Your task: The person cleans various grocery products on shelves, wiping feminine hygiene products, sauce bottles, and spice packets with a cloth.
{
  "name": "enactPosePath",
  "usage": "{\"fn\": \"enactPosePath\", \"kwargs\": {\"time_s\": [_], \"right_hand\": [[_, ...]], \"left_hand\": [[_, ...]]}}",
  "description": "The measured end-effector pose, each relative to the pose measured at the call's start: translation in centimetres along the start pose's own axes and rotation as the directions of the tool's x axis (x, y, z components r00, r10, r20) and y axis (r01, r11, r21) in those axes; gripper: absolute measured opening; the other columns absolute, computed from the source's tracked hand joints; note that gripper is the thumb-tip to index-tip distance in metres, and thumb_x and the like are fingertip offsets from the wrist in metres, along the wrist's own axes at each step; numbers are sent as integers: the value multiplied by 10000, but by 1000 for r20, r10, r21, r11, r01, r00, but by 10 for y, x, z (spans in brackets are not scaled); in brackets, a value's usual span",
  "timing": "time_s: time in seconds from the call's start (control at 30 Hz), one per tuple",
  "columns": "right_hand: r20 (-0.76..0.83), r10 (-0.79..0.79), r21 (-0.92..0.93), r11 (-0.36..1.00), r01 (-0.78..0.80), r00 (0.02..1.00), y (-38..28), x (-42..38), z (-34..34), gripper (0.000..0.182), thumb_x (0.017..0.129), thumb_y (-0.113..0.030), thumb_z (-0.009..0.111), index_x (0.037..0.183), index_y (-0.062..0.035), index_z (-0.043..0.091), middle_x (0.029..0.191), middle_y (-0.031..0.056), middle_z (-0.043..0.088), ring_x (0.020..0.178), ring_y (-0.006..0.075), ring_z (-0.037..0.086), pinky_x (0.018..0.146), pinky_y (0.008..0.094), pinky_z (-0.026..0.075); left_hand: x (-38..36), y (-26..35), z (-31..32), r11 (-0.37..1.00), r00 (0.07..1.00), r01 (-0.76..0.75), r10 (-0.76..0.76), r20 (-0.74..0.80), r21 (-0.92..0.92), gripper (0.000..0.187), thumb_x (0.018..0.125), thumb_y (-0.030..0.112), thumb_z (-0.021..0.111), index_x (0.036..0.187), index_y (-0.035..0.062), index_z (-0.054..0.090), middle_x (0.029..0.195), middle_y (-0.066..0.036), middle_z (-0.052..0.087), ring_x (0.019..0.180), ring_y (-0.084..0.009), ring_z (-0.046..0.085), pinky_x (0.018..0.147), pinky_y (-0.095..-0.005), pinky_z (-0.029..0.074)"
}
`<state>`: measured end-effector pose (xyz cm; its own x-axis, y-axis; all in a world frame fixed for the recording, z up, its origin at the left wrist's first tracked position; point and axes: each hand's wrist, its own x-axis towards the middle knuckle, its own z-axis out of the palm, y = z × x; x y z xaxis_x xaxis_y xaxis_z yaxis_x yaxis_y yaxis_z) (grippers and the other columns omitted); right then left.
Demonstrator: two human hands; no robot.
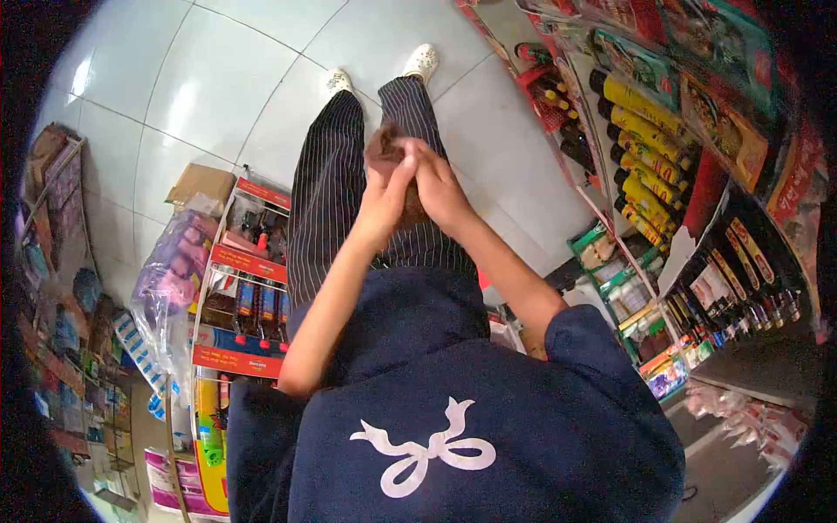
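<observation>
In the head view, both hands meet in front of the striped dark trousers (324, 196). My left hand (384, 199) is closed around a small, blurred brown object (384, 150) that sticks out past its fingers. My right hand (438, 187) presses against the left one, its fingers bent together near the left thumb. What the right fingers hold, if anything, is hidden. Another brown patch shows between the wrists, too unclear to name.
A red-edged rack (240, 359) with bottles stands at the left, beside a cardboard box (200, 186) and a plastic-wrapped purple bundle (174, 261). Shelves with yellow-labelled containers (645, 157) and hanging packets (724, 122) line the right. White floor tiles (209, 78) lie around the feet.
</observation>
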<state>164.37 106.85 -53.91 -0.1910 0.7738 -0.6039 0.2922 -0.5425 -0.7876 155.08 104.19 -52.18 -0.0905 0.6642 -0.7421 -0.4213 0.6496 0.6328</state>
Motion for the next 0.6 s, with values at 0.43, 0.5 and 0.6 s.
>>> {"fn": "enactPosePath", "kwargs": {"time_s": [0.43, 0.5, 0.6], "right_hand": [[-584, -472, -692, 715, -101, 661, -6, 154, -222, 355, 705, -155, 548, 1040, -38, 555, 968, 163, 590, 884, 296, 566, 789, 340, 421], [-553, -412, -764, 599, -242, 725, -14, 153, -223, 367, 680, -136, 534, 1038, -64, 566, 933, 172, 594, 856, 321, 568, 775, 365, 430], [-441, -483, -863, 461, -209, 757, -8, 150, -236, 324, 711, -167, 504, 1019, -119, 592, 846, 167, 606, 775, 313, 576, 709, 393, 436]], "left_hand": [[-8, 0, -86, 930, 873, 351, -367, -323, -107, 336, 773, 227, 539, 1037, 21, 515, 943, -72, 555, 858, -146, 530, 751, -258, 415], [-5, -14, -101, 955, 889, 281, -296, -348, -95, 323, 765, 231, 554, 1006, 16, 534, 925, -67, 563, 831, -143, 535, 741, -256, 419], [-6, -19, -109, 964, 897, 265, -246, -368, 1, 310, 762, 229, 564, 981, 10, 547, 903, -58, 567, 798, -132, 532, 726, -248, 417]]}}
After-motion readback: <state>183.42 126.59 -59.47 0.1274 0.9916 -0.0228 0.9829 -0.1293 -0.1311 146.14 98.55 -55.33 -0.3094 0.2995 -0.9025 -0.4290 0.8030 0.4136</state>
